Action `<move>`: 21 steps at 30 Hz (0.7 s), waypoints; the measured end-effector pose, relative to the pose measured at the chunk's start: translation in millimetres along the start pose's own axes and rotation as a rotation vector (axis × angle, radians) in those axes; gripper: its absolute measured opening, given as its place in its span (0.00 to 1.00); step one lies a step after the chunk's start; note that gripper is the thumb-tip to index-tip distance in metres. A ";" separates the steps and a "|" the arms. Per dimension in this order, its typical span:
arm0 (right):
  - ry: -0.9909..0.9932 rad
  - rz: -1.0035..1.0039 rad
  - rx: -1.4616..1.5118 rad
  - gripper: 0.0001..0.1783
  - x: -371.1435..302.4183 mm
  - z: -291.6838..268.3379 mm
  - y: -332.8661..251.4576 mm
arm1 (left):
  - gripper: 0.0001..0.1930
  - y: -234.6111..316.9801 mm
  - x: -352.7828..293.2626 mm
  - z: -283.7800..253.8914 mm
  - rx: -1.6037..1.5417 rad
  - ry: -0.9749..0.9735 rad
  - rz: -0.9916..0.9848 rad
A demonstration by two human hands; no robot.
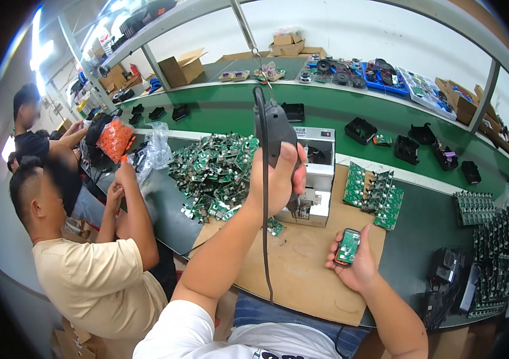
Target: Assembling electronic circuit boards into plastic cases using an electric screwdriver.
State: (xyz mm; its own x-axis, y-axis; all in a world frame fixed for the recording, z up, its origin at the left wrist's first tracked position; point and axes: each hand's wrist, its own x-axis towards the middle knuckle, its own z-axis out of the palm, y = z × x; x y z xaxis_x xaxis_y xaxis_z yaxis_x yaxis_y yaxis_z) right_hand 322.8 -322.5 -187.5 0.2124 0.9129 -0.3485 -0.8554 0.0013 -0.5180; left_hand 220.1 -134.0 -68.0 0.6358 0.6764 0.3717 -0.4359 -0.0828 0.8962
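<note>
My left hand [279, 178] grips a dark electric screwdriver [273, 134], which hangs upright on a metal spring and hook, its black cord running down past my forearm. The driver's tip points down at the front of a white and grey box-shaped screw feeder [321, 173]. Lower and to the right, my right hand [356, 266] is closed around a small black and orange housing with a green circuit board [348, 246] facing up. Both are above a brown cardboard sheet [302, 269] on the bench. A small loose board [275, 227] lies beside the feeder.
A heap of green boards [215, 173] sits left of the feeder. Joined board panels [374, 194] stand at its right, with more stacked panels [500, 251] at far right. Black housings [360, 130] lie on the green belt [218, 110]. A co-worker [93, 269] sits close at left.
</note>
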 end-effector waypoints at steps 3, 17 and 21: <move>0.014 0.030 -0.049 0.37 0.6 3.2 6.6 | 0.35 6.3 -23.4 2.7 -0.181 -0.040 -0.085; -0.020 0.051 -0.222 0.40 3.1 5.5 9.4 | 0.43 -4.0 -58.4 36.5 -0.397 -0.087 0.067; -0.036 0.064 -0.225 0.38 3.4 7.2 9.0 | 0.44 -19.3 -59.4 33.5 -0.467 -0.241 0.058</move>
State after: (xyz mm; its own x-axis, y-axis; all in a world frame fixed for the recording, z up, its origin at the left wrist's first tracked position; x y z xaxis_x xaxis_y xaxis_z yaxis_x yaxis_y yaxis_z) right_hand 312.4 -316.5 -187.7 0.1409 0.9221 -0.3605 -0.7386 -0.1446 -0.6585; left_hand 212.1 -197.1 -99.3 0.7070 0.4880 0.5118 -0.6769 0.2575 0.6896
